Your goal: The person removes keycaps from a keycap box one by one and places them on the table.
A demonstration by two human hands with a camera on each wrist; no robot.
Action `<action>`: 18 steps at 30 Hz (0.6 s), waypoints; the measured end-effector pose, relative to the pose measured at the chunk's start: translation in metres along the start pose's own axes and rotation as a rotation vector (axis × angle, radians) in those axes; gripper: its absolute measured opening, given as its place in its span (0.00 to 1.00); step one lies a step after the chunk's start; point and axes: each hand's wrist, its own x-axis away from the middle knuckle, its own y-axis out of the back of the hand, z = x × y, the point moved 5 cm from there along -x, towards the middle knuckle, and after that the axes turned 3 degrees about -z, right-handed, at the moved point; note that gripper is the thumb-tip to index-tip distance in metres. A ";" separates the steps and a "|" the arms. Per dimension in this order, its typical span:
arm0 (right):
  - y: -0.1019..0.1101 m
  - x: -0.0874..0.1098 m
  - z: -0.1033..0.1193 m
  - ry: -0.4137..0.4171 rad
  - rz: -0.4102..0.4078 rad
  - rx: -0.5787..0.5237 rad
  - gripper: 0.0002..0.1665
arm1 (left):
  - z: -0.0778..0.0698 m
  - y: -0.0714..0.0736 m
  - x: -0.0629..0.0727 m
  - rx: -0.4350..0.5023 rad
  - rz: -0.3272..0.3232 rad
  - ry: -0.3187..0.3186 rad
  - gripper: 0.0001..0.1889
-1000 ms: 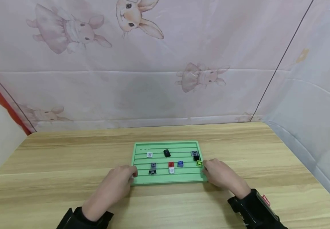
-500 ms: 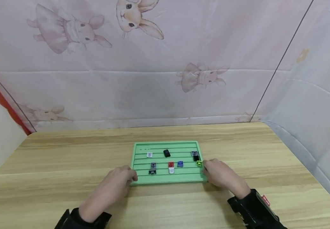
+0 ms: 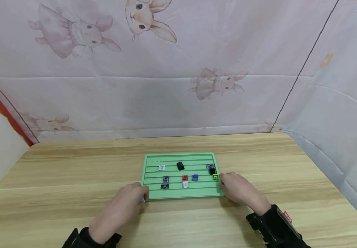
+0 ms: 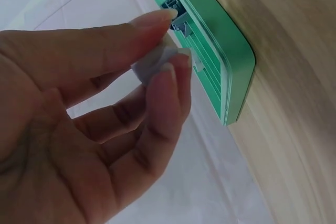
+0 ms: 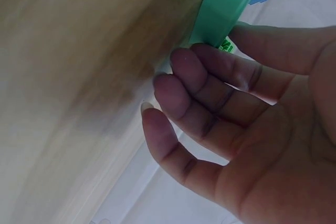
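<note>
A shallow green tray (image 3: 181, 158) with ridged rows lies on the table. My left hand (image 3: 124, 201) is at its near left corner. In the left wrist view, the thumb and fingertips of that hand pinch a small pale grey cap-like piece (image 4: 152, 64), partly covered by the fingers. The right hand (image 3: 240, 187) holds the tray's right edge, beside a yellow-green piece (image 3: 215, 177). In the right wrist view, its thumb and index finger pinch the green rim (image 5: 223, 11), while the other fingers curl loosely below.
Several small switch-like pieces sit in the tray: a red one (image 3: 185, 178) above a white one (image 3: 185, 185), a blue one (image 3: 195, 177), and a black cap (image 3: 180, 166) farther back. Wooden table (image 3: 73, 165) surrounds the tray. A rabbit-print cloth (image 3: 166, 103) hangs behind.
My left hand has shifted slightly, first a little left, then down toward the near edge of the tray. The right hand and tray look the same.
</note>
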 end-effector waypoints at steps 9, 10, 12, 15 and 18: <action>0.000 -0.001 0.000 0.005 -0.008 0.009 0.04 | 0.001 -0.001 0.002 0.043 0.021 -0.036 0.05; 0.000 -0.001 0.000 0.006 -0.008 0.007 0.04 | 0.001 -0.002 0.003 0.050 0.029 -0.036 0.05; 0.000 0.000 0.000 0.009 -0.009 0.004 0.04 | 0.002 -0.002 0.004 0.056 0.041 -0.042 0.06; 0.000 0.000 0.000 0.014 -0.011 0.000 0.04 | 0.002 -0.004 0.004 0.052 0.058 -0.056 0.07; -0.001 0.000 0.000 0.017 -0.012 0.000 0.04 | 0.001 -0.008 0.003 0.037 0.072 -0.072 0.08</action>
